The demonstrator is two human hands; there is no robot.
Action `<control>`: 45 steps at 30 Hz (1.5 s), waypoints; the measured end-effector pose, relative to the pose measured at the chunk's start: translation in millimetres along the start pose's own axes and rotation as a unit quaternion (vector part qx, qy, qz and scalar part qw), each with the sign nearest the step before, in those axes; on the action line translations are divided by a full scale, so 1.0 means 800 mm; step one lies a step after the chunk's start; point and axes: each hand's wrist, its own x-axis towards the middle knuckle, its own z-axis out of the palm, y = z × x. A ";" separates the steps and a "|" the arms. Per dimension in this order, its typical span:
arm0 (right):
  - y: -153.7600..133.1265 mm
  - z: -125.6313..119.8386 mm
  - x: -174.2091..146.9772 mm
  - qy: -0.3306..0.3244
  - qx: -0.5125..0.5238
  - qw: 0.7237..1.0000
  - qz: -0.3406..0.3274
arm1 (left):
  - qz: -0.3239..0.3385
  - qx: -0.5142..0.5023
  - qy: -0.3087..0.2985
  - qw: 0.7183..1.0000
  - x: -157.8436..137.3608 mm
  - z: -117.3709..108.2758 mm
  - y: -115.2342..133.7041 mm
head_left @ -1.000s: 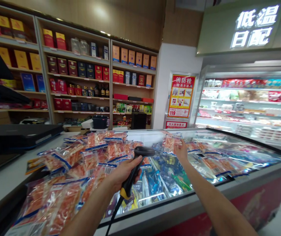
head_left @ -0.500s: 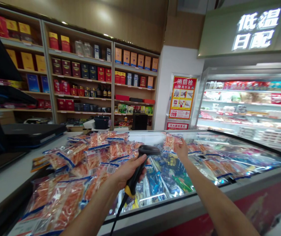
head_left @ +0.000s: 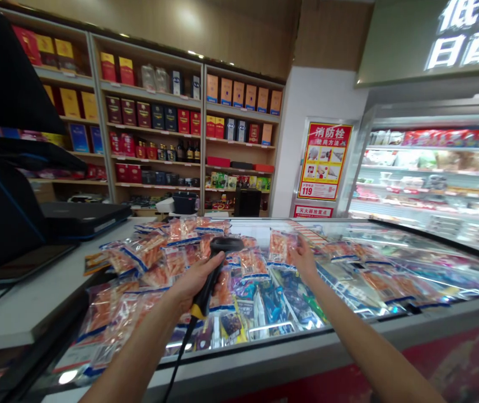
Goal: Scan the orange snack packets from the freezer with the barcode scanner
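My left hand (head_left: 191,282) is wrapped around the handle of a black and yellow barcode scanner (head_left: 206,288), its cord hanging down toward me. The scanner's head is above the glass top of a chest freezer, over several flat packets. To the right, my right hand (head_left: 305,262) grips the edge of a clear packet of orange-pink food (head_left: 280,246) with blue edging. Similar packets (head_left: 147,254) lie heaped on the left of the glass, and one packet (head_left: 253,262) lies between the scanner and the held packet.
A counter (head_left: 55,285) with a dark screen device (head_left: 0,201) stands at left. More packets (head_left: 384,282) lie on the freezer's right part. Colourful bags (head_left: 273,308) show through the glass. Shelves of boxes (head_left: 151,117) and a lit refrigerated case (head_left: 432,184) stand behind.
My left hand has moved left with the scanner. My right hand and its packet have shifted slightly left, and the packet now shows more fully. The view has turned a little left.
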 end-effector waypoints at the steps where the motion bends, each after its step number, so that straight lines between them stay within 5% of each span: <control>1: -0.002 0.009 -0.012 -0.017 0.013 1.000 0.011 | 0.001 -0.003 0.006 1.000 -0.002 -0.005 0.000; 10: 0.008 0.066 -0.086 -0.139 0.001 0.990 0.012 | 0.008 -0.001 0.008 1.000 -0.019 -0.016 -0.005; 19: 0.009 0.059 -0.090 -0.149 -0.134 0.975 -0.091 | 0.001 -0.013 -0.028 1.000 -0.014 0.015 -0.009; 22: 0.017 0.031 -0.064 -0.093 -0.188 0.970 -0.126 | 0.001 -0.004 -0.061 0.998 -0.004 0.034 -0.011; 26: 0.040 -0.053 -0.014 0.008 -0.331 0.937 -0.112 | 0.001 0.008 -0.102 0.995 0.013 0.064 -0.020; 30: 0.060 -0.161 0.018 0.121 -0.495 0.860 0.013 | -0.018 0.012 -0.123 0.992 0.030 0.093 -0.030; 35: 0.069 -0.263 0.028 0.152 -0.583 0.785 0.147 | -0.044 0.025 -0.126 0.991 0.043 0.120 -0.037; 38: 0.070 -0.285 0.030 0.111 -0.588 0.777 0.197 | -0.056 0.030 -0.127 0.990 0.046 0.130 -0.039; 43: 0.067 -0.267 0.043 0.024 -0.521 0.832 0.189 | -0.057 0.039 -0.144 0.987 0.046 0.136 -0.039; 45: 0.065 -0.256 0.050 0.014 -0.518 0.834 0.190 | -0.055 0.037 -0.146 0.987 0.044 0.134 -0.038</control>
